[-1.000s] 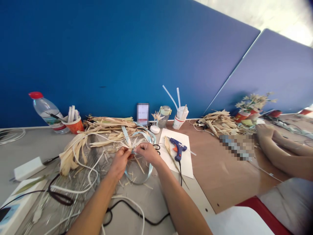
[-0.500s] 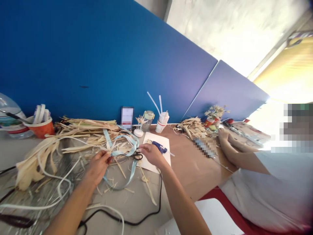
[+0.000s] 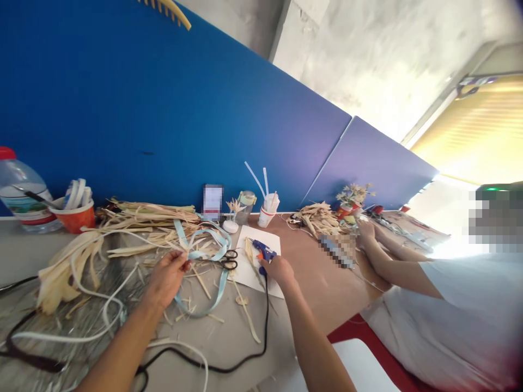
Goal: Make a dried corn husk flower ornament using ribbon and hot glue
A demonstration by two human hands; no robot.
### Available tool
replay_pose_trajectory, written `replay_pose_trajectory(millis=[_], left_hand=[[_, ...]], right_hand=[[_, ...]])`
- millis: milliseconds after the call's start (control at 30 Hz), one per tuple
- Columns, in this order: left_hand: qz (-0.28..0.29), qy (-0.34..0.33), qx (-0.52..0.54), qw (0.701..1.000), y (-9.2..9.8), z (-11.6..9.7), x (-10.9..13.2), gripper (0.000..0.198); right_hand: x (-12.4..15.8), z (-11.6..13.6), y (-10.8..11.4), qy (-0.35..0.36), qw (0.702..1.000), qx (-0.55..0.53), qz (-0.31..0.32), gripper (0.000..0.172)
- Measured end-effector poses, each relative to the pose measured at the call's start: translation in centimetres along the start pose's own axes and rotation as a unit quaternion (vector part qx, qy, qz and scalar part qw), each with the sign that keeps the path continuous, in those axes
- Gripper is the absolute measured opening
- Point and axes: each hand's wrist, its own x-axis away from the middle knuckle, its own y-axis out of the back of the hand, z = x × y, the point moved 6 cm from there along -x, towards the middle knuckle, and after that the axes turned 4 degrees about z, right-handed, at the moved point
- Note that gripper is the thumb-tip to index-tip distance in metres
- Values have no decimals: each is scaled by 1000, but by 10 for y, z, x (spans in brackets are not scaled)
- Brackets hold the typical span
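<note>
My left hand [image 3: 170, 272] is closed in a pinch at the end of a light blue ribbon [image 3: 223, 283], where pale husk strips meet it. The ribbon curls in loops to the right of the fingers. My right hand [image 3: 278, 269] is wrapped round the handle of a blue hot glue gun [image 3: 263, 249] with an orange trigger, lying over a white sheet [image 3: 245, 277]. Between the hands, black-handled scissors [image 3: 230, 260] rest beside the ribbon, their blades partly hidden.
Dried corn husks [image 3: 151, 212] are piled along the blue partition [image 3: 183, 109]. Nearby stand a phone [image 3: 213, 201], a cup with glue sticks [image 3: 266, 218], an orange cup [image 3: 77, 218] and a bottle [image 3: 28, 201]. Cords cross the table. A co-worker's arms [image 3: 392, 261] reach in at right.
My right hand has moved right from beside the scissors and taken hold of the glue gun. The left hand keeps its pinch. The view has shifted slightly.
</note>
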Motion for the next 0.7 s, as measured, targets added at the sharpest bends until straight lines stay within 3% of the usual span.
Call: replay_pose_trajectory(millis=[233, 367, 400, 500, 567, 633, 700], left_hand=[[6, 31, 51, 998, 1, 1, 1, 20], [3, 42, 67, 997, 3, 3, 1, 18], [2, 42, 68, 997, 3, 3, 1, 18], [0, 45, 72, 996, 3, 3, 1, 17], [0, 46, 71, 996, 3, 3, 1, 17], [1, 46, 69, 997, 2, 3, 1, 17], [2, 44, 68, 997, 2, 2, 2, 17]], right_hand=[[-2, -10, -1, -32, 989, -145, 11, 25], [9, -15, 5, -21, 951, -307, 29, 22], [13, -15, 6, -10, 923, -382, 40, 18], [25, -5, 7, 35, 763, -636, 113, 12], [36, 10, 8, 79, 680, -706, 180, 13], [48, 26, 7, 114, 653, -712, 233, 14], [59, 42, 4, 129, 653, -698, 265, 24]])
